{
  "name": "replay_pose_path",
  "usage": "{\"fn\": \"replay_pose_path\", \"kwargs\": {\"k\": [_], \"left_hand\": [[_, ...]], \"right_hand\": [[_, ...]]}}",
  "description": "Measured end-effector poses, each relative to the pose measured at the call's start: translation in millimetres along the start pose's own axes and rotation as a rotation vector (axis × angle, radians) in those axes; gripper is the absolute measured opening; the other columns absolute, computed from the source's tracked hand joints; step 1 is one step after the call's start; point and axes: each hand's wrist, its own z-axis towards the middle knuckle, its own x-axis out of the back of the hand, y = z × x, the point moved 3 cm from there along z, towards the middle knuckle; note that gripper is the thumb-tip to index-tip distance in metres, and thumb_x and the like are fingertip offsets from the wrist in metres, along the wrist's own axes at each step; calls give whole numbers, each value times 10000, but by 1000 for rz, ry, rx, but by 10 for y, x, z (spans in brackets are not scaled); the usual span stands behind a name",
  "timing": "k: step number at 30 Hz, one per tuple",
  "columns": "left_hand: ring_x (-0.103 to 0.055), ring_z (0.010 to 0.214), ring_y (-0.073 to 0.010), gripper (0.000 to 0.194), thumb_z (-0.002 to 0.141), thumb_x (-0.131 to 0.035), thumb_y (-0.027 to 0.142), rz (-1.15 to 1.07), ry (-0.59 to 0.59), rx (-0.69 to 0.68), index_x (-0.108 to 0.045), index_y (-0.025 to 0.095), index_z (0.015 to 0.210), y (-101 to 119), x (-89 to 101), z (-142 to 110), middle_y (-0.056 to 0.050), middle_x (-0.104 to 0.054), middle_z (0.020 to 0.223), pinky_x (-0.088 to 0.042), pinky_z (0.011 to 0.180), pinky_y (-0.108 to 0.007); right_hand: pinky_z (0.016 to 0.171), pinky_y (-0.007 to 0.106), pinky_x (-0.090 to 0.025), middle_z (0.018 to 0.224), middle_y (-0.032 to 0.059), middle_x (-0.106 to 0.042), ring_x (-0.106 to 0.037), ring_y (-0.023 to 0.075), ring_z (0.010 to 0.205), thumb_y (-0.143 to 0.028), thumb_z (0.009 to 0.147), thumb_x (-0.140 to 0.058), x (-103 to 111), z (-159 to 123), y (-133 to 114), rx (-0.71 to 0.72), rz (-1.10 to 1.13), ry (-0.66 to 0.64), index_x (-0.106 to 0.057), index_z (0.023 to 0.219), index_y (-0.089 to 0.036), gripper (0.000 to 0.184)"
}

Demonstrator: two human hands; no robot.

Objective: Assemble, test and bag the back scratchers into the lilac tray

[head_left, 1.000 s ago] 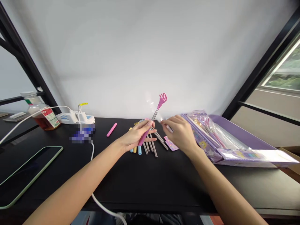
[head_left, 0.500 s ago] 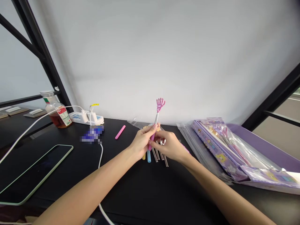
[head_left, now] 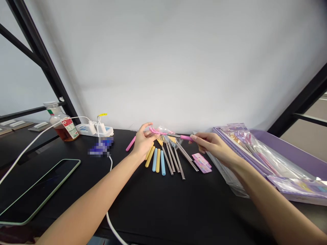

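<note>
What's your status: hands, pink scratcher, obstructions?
Left hand at claw end, grip unclear. Right hand gripping handle. Pink scratcher spans between. Coloured tubes, metal rods lie below.

Soft light, faint shadows — edges stretched

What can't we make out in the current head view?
Head view:
- Pink scratcher: handle end hidden by the right hand.
- Small cards: print too small to read.
- Blue item: pixelated, unidentifiable.
- Phone: left part cut off by the left edge.
- Purple box: cut off by the right edge.
</note>
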Motion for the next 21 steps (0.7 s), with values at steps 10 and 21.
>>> {"fn": "replay_pose_path", "kwargs": {"k": [10, 21], "left_hand": [[-710, 1077, -235, 173, 924, -637, 223, 10, -43, -42, -618, 168, 1087, -21, -63, 1, -107, -536, 1307, -649, 851, -379], [-728, 1041, -234, 351, 877, -685, 205, 155, -112, -92, -659, 181, 1227, -63, -40, 5, -90, -775, 1026, -561, 1007, -412]], "right_hand": [[499, 297, -283, 530, 4, -516, -410, 134, 519, -658, 780, -692, 358, -21, 80, 92, -355, -57, -709, 664, -195, 478], [568, 292, -378, 677, 35, -672, -536, 172, 621, -625, 816, -668, 463, -15, 146, 72, -500, 12, -768, 824, -183, 454]]}}
